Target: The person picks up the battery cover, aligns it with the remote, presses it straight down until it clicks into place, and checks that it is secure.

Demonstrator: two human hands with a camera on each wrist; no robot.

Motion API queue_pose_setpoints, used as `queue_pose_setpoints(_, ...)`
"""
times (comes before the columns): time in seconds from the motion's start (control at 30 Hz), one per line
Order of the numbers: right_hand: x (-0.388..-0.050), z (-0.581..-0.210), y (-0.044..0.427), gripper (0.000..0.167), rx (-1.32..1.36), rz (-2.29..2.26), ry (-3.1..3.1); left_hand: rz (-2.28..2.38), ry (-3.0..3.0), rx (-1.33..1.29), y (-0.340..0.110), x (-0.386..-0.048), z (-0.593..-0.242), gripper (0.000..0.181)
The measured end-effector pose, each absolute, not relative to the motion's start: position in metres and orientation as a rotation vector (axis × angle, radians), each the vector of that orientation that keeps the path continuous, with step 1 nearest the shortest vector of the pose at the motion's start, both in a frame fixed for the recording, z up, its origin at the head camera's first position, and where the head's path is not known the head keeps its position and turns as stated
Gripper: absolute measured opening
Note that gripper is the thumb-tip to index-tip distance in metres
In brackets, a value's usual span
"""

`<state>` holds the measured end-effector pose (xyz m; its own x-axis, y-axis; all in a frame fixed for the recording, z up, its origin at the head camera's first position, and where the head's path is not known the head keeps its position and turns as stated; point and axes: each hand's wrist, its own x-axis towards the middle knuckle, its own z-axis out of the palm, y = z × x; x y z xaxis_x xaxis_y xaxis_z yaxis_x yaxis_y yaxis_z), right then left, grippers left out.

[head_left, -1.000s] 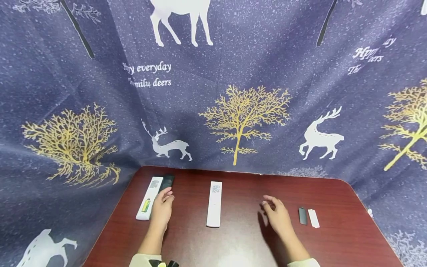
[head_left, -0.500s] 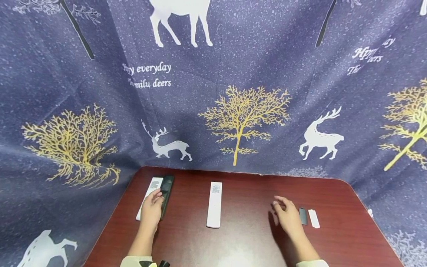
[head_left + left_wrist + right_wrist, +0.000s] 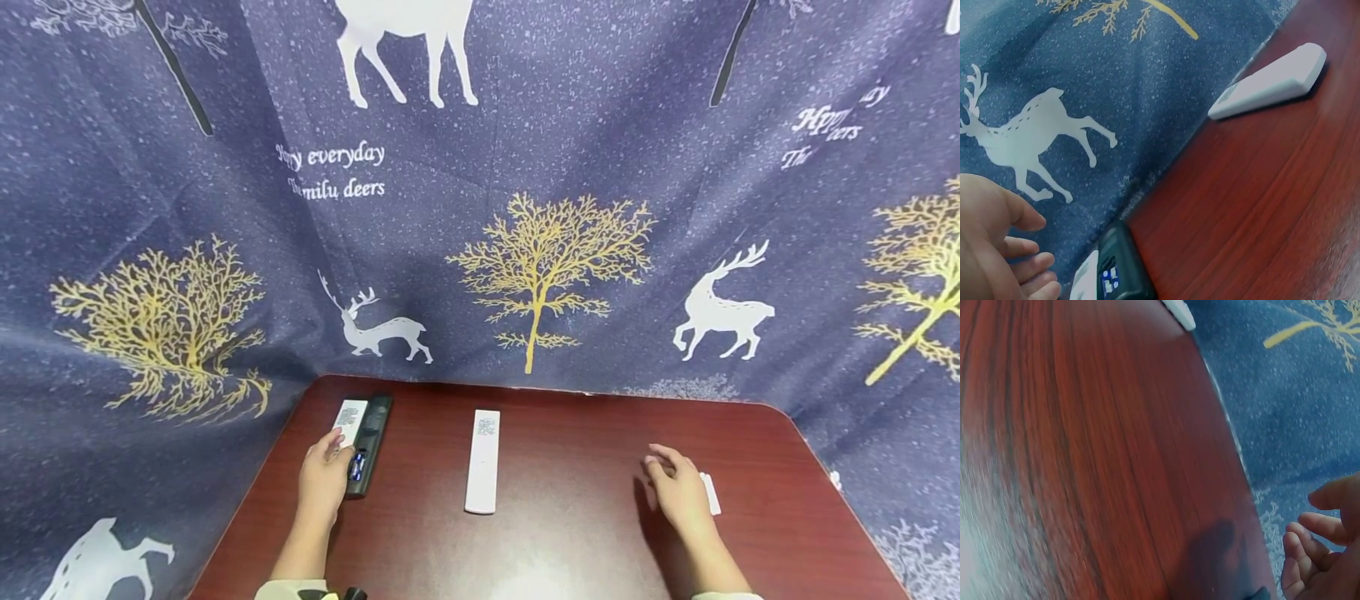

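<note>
On a dark red, wood-grain surface (image 3: 570, 450), a long white plastic remote control (image 3: 482, 462) lies face down, its printed label at its twelve o'clock end. At nine o'clock from it, a long black plastic remote control (image 3: 380, 425) lies with its battery compartment uncovered, showing blue cylindrical batteries (image 3: 357, 467). Just beside that, on its nine o'clock side, is a second white remote control (image 3: 350, 413), its lower part hidden by the left hand (image 3: 321, 479).

The left hand's fingers are loosely bent and hold nothing; whether they touch the second white remote control cannot be told. Well apart, towards three o'clock, the right hand (image 3: 681, 493) hangs above the surface, fingers relaxed, gripping nothing. It partly covers a thin white plastic strip (image 3: 712, 497), probably a battery cover.

The step in hand looks like a reach, with neither hand having taken a part. Picking up would call for lowering the right hand and pinching the strip's edges, while the left steadies a remote without disturbing the batteries.
</note>
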<state>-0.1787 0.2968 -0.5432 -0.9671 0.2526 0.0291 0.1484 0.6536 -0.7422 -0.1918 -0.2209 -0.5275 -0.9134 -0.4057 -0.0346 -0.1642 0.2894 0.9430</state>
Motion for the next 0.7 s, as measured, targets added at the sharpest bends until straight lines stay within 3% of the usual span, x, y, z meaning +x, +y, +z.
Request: queue_pose_setpoints(0.7, -0.170, -0.546, 0.335, 0.042, -0.430, 1.049, -2.777, -1.439, -2.586, 0.595, -0.256, -0.191, -0.537, 0.062)
